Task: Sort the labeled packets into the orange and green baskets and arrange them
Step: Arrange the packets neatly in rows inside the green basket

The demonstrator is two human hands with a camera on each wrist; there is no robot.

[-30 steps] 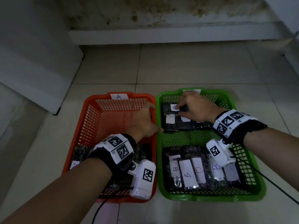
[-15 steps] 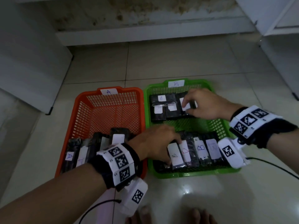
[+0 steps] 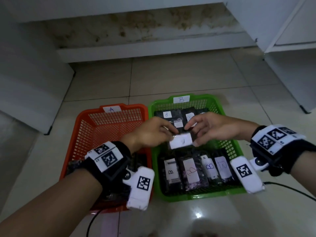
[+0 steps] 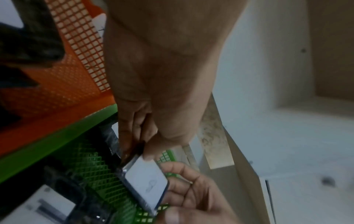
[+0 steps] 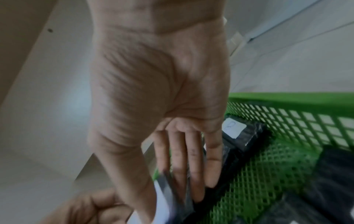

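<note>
Green basket walls flank one packet pinched by both grips, left hand and right hand.

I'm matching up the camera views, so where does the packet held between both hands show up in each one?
Head: the packet sits centre, over the green basket, between left hand and right hand.
Left wrist: lower centre.
Right wrist: bottom centre, edge-on, blurred.
Shared landmark: the green basket's mesh.
</note>
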